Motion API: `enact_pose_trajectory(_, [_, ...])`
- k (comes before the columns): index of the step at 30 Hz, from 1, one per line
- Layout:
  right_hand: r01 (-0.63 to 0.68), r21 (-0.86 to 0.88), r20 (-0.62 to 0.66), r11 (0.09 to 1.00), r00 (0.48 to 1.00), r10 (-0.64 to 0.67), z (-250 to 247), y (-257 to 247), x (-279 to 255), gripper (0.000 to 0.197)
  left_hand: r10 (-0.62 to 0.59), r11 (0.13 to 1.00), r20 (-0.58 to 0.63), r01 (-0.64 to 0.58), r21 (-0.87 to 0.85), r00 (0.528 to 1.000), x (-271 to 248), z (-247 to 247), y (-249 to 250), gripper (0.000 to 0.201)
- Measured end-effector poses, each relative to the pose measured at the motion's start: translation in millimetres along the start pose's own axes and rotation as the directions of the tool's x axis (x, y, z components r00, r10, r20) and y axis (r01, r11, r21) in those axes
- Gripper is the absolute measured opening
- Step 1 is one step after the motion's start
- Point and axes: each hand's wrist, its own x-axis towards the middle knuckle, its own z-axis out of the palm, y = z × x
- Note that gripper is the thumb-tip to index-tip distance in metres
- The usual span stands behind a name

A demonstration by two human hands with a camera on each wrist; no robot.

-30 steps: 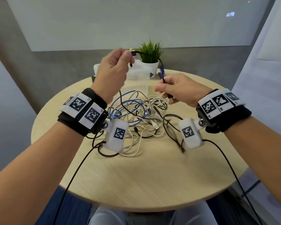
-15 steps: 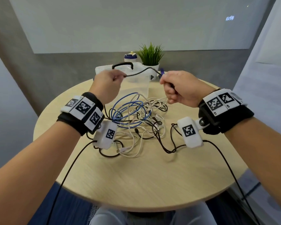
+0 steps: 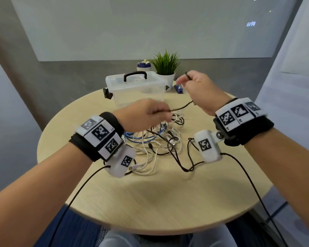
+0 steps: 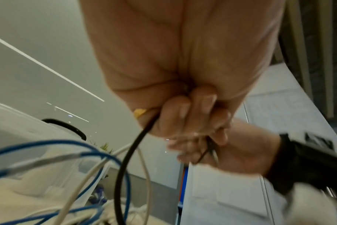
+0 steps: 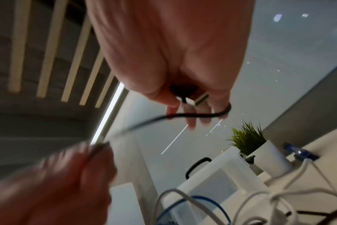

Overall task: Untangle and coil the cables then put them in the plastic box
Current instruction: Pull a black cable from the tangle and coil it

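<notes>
A thin black cable (image 3: 181, 108) runs taut between my two hands above the tangle. My left hand (image 3: 155, 114) grips it low over the pile of cables (image 3: 155, 145), fingers curled round the black cable (image 4: 125, 164). My right hand (image 3: 189, 81) is higher, to the right of the plastic box (image 3: 134, 88). It pinches the plug end, with a loop of the black cable (image 5: 192, 115) across its fingers. The pile holds blue, white and black cables knotted together on the round table (image 3: 150, 202). The clear box has a black handle (image 3: 135, 75).
Behind the box stand a potted plant (image 3: 166, 68) in a white pot and a small bottle (image 3: 144, 65). A blue object (image 3: 178, 89) lies beside the pot. Wrist-camera leads trail off the near edge of the table.
My left hand has dropped toward the pile and come nearer to me. My right hand has risen and moved right, so the black cable between them now slopes.
</notes>
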Motion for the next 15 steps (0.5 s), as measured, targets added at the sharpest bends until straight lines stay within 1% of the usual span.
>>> enact_pose_trajectory(1, [-0.007,-0.045,0.061,0.999,0.998,0.01,2,1,-4,0.027,0.018,0.999,-0.101,-0.022,-0.035,0.995,1,-6,1,0.016])
enact_pose_trajectory(2, [-0.024,-0.028,0.128,0.999,0.991,0.028,4,-1,-9,0.026,0.023,0.997,-0.202,-0.038,-0.068,0.979,3,-12,2,0.017])
enact_pose_trajectory(4, [-0.059,0.072,0.239,0.996,0.97,0.04,9,-5,-17,0.026,0.012,0.998,-0.38,-0.033,-0.05,0.925,8,-23,0,0.017])
enact_pose_trajectory(6, [-0.071,0.177,0.281,0.982,0.96,0.019,12,-6,-21,0.025,-0.008,1.0,-0.501,-0.004,-0.022,0.865,13,-32,-6,0.016])
enact_pose_trajectory(8, [-0.061,0.21,0.354,0.976,0.935,-0.018,14,-4,-23,0.034,-0.067,0.996,-0.583,0.016,-0.093,0.81,18,-37,-16,0.015])
enact_pose_trajectory(9, [-0.053,0.204,0.403,0.978,0.914,-0.035,15,-3,-24,0.038,-0.105,0.991,-0.605,0.036,-0.126,0.789,20,-37,-21,0.015])
enact_pose_trajectory(10, [-0.047,0.203,0.448,0.978,0.893,-0.05,16,-3,-26,0.039,-0.144,0.987,-0.609,0.066,-0.149,0.78,22,-35,-26,0.016])
enact_pose_trajectory(11, [-0.051,0.217,0.48,0.975,0.875,-0.061,17,-3,-27,0.039,-0.173,0.982,-0.592,0.091,-0.166,0.787,23,-32,-29,0.017])
enact_pose_trajectory(12, [-0.064,0.258,0.493,0.964,0.867,-0.074,17,-4,-28,0.04,-0.192,0.978,-0.561,0.108,-0.18,0.805,23,-26,-32,0.017])
enact_pose_trajectory(13, [-0.083,0.319,0.484,0.944,0.871,-0.087,17,-6,-28,0.041,-0.205,0.974,-0.525,0.121,-0.19,0.826,22,-20,-33,0.018])
enact_pose_trajectory(15, [-0.113,0.47,0.427,0.875,0.897,-0.113,15,-11,-27,0.043,-0.21,0.971,-0.444,0.132,-0.201,0.871,19,-6,-32,0.018])
